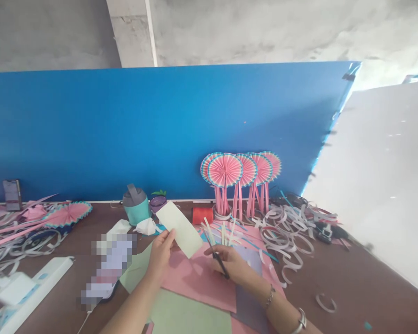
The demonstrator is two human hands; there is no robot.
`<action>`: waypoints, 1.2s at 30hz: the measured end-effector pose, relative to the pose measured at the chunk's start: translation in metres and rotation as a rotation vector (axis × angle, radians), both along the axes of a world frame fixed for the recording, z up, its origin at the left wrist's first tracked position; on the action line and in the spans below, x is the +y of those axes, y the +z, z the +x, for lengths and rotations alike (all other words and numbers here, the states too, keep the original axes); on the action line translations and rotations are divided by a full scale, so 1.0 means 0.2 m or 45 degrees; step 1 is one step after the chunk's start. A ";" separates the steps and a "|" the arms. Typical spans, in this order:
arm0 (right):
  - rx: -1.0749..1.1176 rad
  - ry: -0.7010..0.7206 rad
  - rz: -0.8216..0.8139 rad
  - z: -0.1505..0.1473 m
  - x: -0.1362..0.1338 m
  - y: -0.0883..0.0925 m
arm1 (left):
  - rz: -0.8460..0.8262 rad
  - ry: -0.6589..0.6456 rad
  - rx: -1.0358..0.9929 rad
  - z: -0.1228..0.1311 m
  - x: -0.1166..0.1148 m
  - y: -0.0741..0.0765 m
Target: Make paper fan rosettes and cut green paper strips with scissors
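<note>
Above left grip point(160, 256), pinched paper strip point(179, 228).

Just behind the right hand point(230, 264), the wrist wears a thin dark chain bracelet point(271, 297) — and further up the arm sits a silvery metal watch band point(300, 321). Both forearms are bare.

The left hand point(162, 255) pinches a paper strip point(179, 228) — pale, matt, smooth and uncreased. The right hand point(230, 262) grips dark scissors point(218, 262), their finish too blurred to tell. Under both hands lie a dull pink paper sheet point(198, 283) and a green paper sheet point(188, 315) on a brown, matt tabletop point(362, 287). Beyond the right hand stand pleated paper fans point(244, 169) — on its wrist, a shiny metal band point(301, 320).
</note>
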State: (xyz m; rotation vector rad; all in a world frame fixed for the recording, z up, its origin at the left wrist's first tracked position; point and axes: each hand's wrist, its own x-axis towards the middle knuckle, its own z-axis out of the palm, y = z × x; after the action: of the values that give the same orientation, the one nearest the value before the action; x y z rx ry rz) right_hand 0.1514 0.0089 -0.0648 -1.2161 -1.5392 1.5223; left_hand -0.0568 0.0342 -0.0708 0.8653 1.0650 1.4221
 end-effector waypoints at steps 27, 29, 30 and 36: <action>-0.120 0.154 -0.020 0.00 -0.04 0.05 | 0.017 -0.046 -0.040 0.01 -0.01 0.00; -0.119 0.158 -0.025 0.00 -0.04 0.04 | 0.013 -0.051 -0.041 0.01 -0.01 0.01; -0.121 0.155 -0.024 0.00 -0.04 0.04 | 0.014 -0.053 -0.040 0.01 -0.02 0.01; -0.141 0.134 0.028 0.00 -0.02 0.01 | 0.010 -0.048 -0.029 0.01 -0.02 0.01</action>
State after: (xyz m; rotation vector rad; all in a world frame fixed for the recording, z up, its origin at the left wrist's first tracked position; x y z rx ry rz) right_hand 0.1506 0.0049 -0.0631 -1.2429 -1.7119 1.5218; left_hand -0.0542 0.0312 -0.0688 0.8688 1.0212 1.4022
